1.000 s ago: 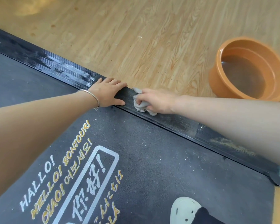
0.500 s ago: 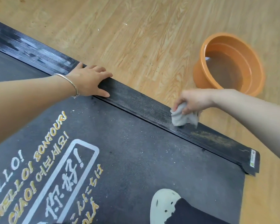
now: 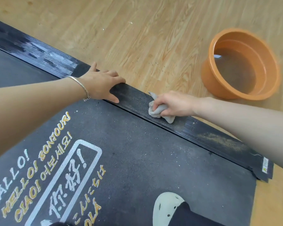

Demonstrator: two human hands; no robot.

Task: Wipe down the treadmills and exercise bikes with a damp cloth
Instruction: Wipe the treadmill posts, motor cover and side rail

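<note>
A black treadmill side rail (image 3: 134,99) runs diagonally from upper left to lower right, beside the dark belt (image 3: 145,160) printed with greetings. My right hand (image 3: 175,104) grips a crumpled grey cloth (image 3: 157,110) and presses it on the rail. My left hand (image 3: 101,84), a bangle on its wrist, rests flat on the rail a little to the left of the cloth, fingers over the outer edge. Dust shows on the rail's lower right stretch (image 3: 219,139).
An orange basin (image 3: 242,66) with murky water stands on the wooden floor (image 3: 137,30) to the right of the rail. My foot in a pale clog (image 3: 167,207) stands on the belt at the bottom. The rail ends at a cap (image 3: 263,168) at lower right.
My right hand has slid the cloth back up the rail towards my left hand, after a stroke to the lower right. My left hand has stayed on the rail.
</note>
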